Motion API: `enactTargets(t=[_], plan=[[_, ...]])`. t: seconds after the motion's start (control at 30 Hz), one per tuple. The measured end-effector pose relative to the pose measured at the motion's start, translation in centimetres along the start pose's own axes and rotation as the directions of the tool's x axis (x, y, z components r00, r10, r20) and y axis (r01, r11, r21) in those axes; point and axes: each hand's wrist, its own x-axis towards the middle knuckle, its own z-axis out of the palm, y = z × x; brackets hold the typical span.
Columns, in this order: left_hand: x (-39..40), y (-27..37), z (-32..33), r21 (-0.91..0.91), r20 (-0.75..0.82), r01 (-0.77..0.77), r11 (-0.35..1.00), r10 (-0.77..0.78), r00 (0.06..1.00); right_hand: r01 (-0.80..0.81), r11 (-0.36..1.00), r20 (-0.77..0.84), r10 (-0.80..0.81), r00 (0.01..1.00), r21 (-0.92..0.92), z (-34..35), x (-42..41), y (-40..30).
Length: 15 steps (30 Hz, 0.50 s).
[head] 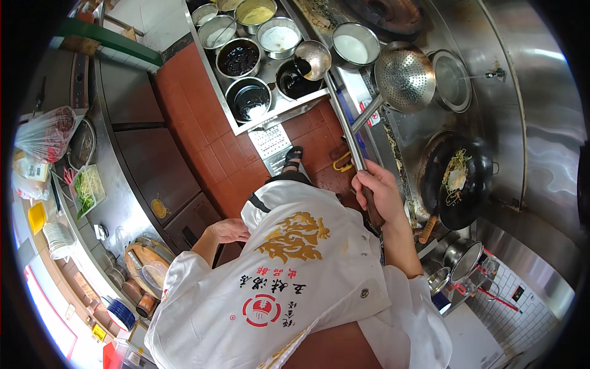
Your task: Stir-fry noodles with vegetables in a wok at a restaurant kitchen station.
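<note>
My right hand point(380, 191) grips the wooden end of a long-handled metal ladle point(342, 117). The ladle's bowl is above a metal pot of dark sauce point(295, 85), and some dark liquid shows inside the bowl. My left hand point(229, 230) hangs by the edge of my white apron point(295, 193), its fingertips partly hidden by the cloth. To the right of my right hand, a black wok point(431, 184) with a wooden handle holds noodles with greens point(454, 177) and a pale piece on top.
A perforated strainer point(405, 76) rests beyond the wok, beside a pot of whitish contents point(356, 44). Several seasoning pots stand on the metal cart, including one of white powder point(279, 38). On the left counter point(133, 184) are a vegetable tray point(88, 191) and a round wooden board point(143, 258).
</note>
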Motion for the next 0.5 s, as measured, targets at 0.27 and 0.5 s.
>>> enactTargets(t=[0.27,0.5], plan=[[3.2,1.1,7.7,0.212,-0.210,-0.088,0.973,0.133,0.969,-0.207,0.861,0.216,0.116,0.970,0.464,-4.1,2.9,4.7],[5.8,-3.0,3.7,0.560,-0.306,0.142,0.817,0.045,0.951,-0.174,0.777,0.300,-0.020,0.954,0.605,-6.7,-1.0,5.8]])
